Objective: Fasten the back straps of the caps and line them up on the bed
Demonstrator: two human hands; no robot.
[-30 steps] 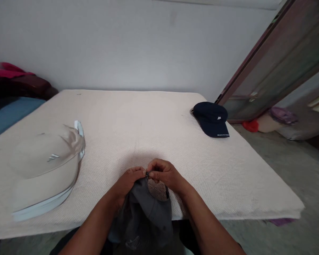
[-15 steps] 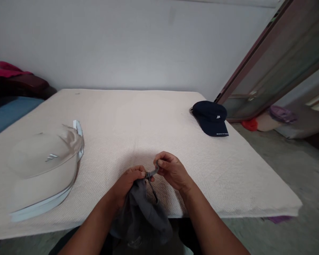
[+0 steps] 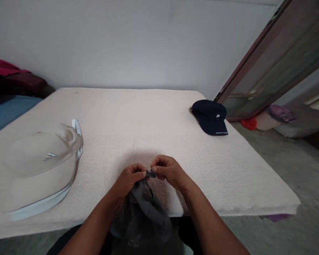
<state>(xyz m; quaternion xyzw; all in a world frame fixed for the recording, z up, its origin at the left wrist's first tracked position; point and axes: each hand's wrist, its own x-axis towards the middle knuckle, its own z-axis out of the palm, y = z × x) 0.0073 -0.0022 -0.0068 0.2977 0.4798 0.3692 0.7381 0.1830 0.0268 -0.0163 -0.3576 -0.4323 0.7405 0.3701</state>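
A dark grey cap (image 3: 146, 216) hangs at the front edge of the cloth-covered table, its crown sagging below my hands. My left hand (image 3: 130, 180) pinches it by the back strap near the buckle. Between thumb and fingers, my right hand (image 3: 168, 172) grips the strap's short end (image 3: 153, 173), just right of the left fingertips. Part of the strap and buckle is covered by the fingers.
Beige caps (image 3: 39, 159), stacked over a pale blue-white one (image 3: 39, 207), lie at the left on the white cloth (image 3: 138, 124). A navy cap (image 3: 210, 117) sits at the back right. Behind the table stands a grey wall (image 3: 122, 42); a door frame (image 3: 252, 56) is at right.
My right hand has moved slightly left and down, closer to my left hand. Less of the strap shows between them. The view has shifted a little.
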